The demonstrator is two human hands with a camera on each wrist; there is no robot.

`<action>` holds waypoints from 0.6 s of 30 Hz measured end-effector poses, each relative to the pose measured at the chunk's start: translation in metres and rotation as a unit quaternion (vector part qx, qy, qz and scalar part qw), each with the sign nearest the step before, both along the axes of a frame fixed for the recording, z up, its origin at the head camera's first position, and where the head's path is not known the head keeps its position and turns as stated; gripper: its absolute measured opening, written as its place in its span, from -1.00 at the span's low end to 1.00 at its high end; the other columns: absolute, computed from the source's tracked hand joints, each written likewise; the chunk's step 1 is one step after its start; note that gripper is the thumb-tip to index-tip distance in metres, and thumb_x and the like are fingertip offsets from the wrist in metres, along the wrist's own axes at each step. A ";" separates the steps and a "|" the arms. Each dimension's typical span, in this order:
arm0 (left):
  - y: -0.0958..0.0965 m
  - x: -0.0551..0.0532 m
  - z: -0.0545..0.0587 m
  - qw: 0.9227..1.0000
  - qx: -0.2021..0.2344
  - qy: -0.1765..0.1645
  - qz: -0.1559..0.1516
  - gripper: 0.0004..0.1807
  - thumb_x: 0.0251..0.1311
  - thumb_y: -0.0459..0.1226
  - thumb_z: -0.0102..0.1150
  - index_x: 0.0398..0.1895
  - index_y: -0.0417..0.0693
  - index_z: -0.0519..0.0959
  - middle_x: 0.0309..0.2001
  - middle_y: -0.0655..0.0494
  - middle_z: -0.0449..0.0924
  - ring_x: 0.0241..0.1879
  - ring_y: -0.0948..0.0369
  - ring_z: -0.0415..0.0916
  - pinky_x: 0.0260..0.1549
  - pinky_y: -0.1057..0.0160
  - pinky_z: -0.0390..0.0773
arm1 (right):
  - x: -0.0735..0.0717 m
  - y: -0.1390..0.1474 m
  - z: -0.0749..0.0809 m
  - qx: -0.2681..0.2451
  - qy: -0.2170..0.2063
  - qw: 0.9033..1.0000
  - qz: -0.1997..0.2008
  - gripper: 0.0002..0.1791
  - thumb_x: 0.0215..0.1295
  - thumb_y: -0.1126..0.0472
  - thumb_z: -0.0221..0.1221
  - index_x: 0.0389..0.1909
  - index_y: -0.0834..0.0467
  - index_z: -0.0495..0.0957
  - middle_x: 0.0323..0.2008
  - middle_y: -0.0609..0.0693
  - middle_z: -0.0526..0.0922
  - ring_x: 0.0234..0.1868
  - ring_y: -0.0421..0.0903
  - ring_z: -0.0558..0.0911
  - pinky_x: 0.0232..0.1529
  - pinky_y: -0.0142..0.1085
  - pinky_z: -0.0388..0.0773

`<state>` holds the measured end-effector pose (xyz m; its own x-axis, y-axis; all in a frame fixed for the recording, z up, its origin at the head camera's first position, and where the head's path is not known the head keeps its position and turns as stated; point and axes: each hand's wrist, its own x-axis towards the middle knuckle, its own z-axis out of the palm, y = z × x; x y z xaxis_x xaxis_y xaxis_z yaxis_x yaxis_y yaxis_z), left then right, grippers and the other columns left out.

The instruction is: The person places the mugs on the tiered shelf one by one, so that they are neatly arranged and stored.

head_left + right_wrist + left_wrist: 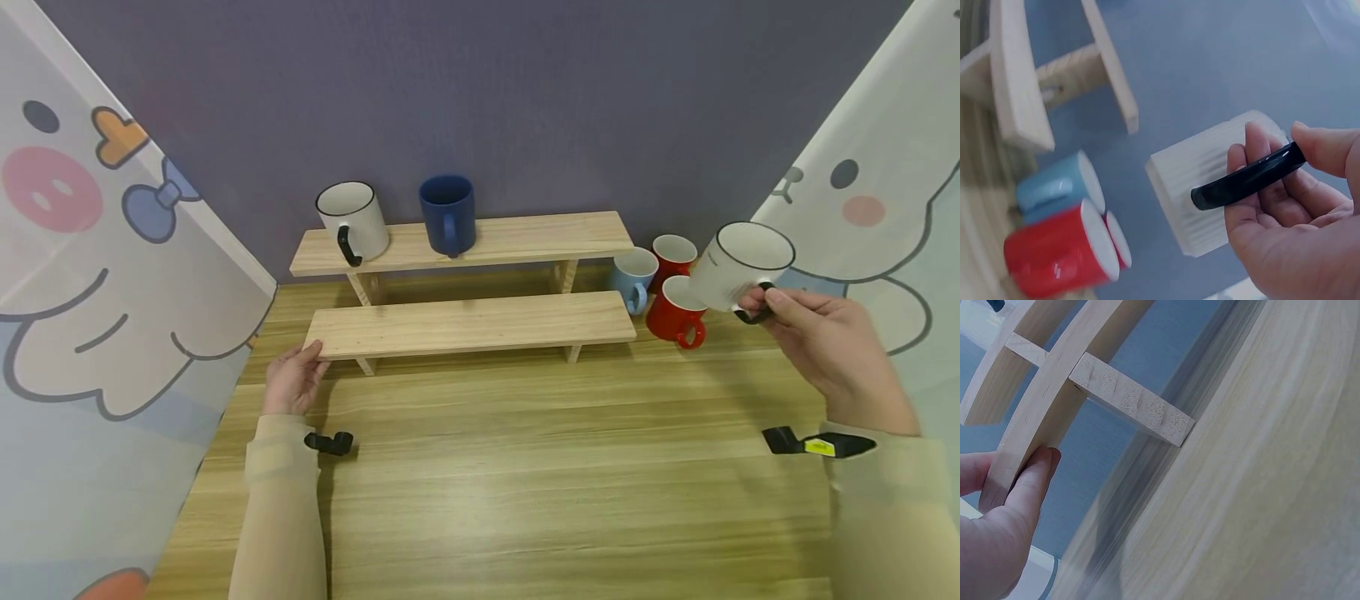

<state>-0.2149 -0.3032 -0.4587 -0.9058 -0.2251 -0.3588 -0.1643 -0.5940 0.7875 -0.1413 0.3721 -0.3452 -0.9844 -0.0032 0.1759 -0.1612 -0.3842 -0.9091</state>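
Fingers [1257, 139] of the right hand [836, 342] grip the black handle [1247, 179] of a white mug [735, 267], held up to the right of the wooden shelf [472, 323]. From where I stand, the left hand [291, 383] pinches the front left corner of that shelf's lower board, thumb on top, fingers beneath.

To do this carry well, I'd want a firm thumb on the handle, since the mug's weight hangs off one side and could tip. Near it, just beyond the shelf's right end, stand a red mug [663, 321], another red mug [667, 271] and a light blue mug [624, 279] — better lift clear of those before moving sideways. As for the left hand, a light, steady hold seems best — pressing hard on that corner might rock the shelf.
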 end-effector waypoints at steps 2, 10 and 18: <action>0.000 0.000 -0.001 1.000 0.000 0.002 0.000 -0.33 0.42 -0.45 0.17 0.47 -0.41 0.10 -0.14 -0.08 0.60 -0.18 0.18 0.68 0.05 0.36 0.59 | -0.004 -0.008 0.006 0.002 0.003 1.000 0.006 -0.77 0.50 0.55 0.01 -0.03 0.60 0.60 -0.16 0.24 0.73 -0.02 0.00 0.67 0.06 -0.38 0.63; -0.001 0.000 0.000 1.000 -0.008 0.012 -0.007 -0.25 0.45 -0.45 0.14 0.54 -0.44 -0.02 -0.13 -0.06 0.58 -0.17 0.20 0.66 0.06 0.38 0.57 | -0.023 -0.050 0.024 0.038 -0.003 0.999 0.000 -0.78 0.47 0.45 0.16 -0.02 0.53 0.64 -0.16 0.18 0.73 0.00 -0.01 0.62 0.04 -0.41 0.60; 0.000 0.001 0.001 1.000 -0.011 0.010 -0.011 -0.22 0.44 -0.43 0.16 0.55 -0.43 -0.04 -0.12 -0.05 0.57 -0.16 0.21 0.66 0.07 0.38 0.57 | -0.049 -0.096 0.040 0.051 -0.023 0.998 -0.004 -0.76 0.38 0.33 0.30 -0.07 0.44 0.70 -0.18 0.13 0.73 -0.05 0.00 0.60 -0.02 -0.41 0.59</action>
<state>-0.2142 -0.3032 -0.4576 -0.9177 -0.2136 -0.3348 -0.1601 -0.5725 0.8041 -0.1905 0.2757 -0.3051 -0.9916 -0.0113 0.1289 -0.1202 -0.2886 -0.9499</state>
